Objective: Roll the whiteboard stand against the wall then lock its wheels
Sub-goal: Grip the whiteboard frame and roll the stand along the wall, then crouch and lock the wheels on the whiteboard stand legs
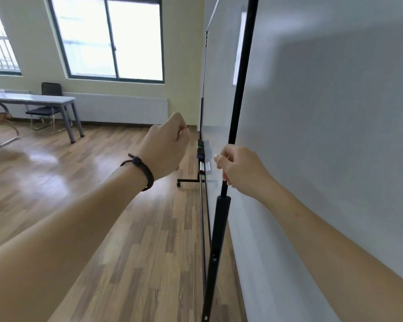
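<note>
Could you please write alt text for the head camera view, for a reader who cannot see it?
A person's right hand holds the black upright pole of a whiteboard stand seen edge-on beside a pale wall. The left hand, fisted, hangs free over the wood floor; windows and a desk lie beyond.

Head-worn view, forward and downward.

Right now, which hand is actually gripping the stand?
The right hand: its fingers wrap the black upright pole of the whiteboard stand beside the wall. The left hand, wearing the black wristband, is a loose fist in the air, holding nothing.
</note>
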